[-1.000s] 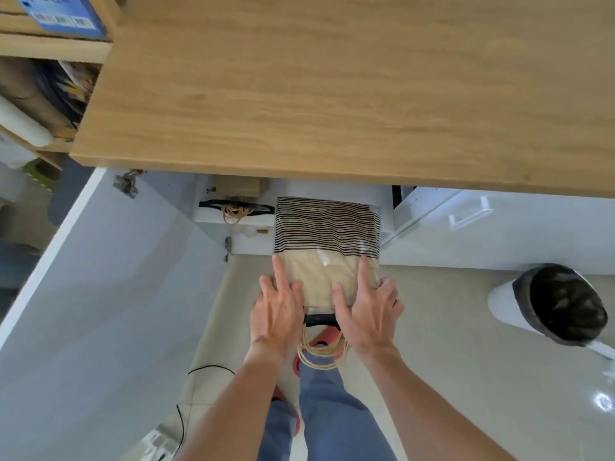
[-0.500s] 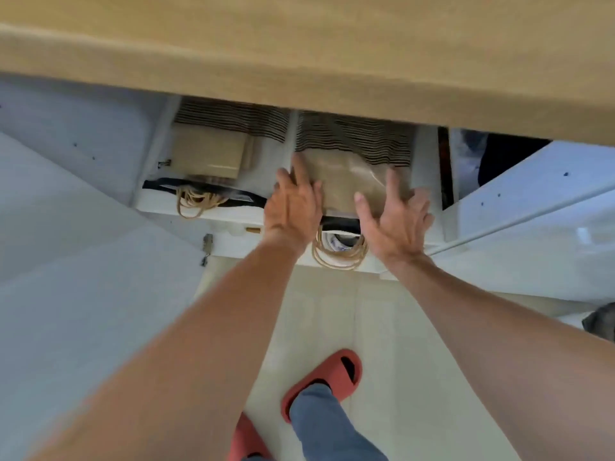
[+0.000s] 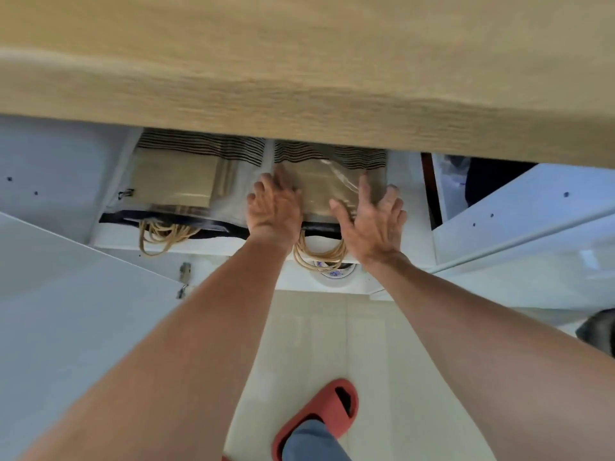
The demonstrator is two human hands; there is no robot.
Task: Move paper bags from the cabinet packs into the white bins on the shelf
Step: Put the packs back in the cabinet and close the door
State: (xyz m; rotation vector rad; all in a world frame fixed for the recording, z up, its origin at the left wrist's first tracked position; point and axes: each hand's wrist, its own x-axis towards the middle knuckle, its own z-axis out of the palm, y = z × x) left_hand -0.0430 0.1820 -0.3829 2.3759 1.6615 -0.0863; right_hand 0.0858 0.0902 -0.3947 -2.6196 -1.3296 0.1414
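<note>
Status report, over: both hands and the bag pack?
Left hand, right hand open, flat on plastic-wrapped striped paper-bag pack. Pack inside white cabinet. Nothing blocking.

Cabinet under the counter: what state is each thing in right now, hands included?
Left cabinet door: swung open.
Right cabinet door: open.
Right pack of bags: lying flat on the shelf, plastic-wrapped, handles hanging out.
Left pack of bags: lying flat, untouched.
Left hand: open, flat on the right pack.
Right hand: open, fingers spread on the right pack.
</note>
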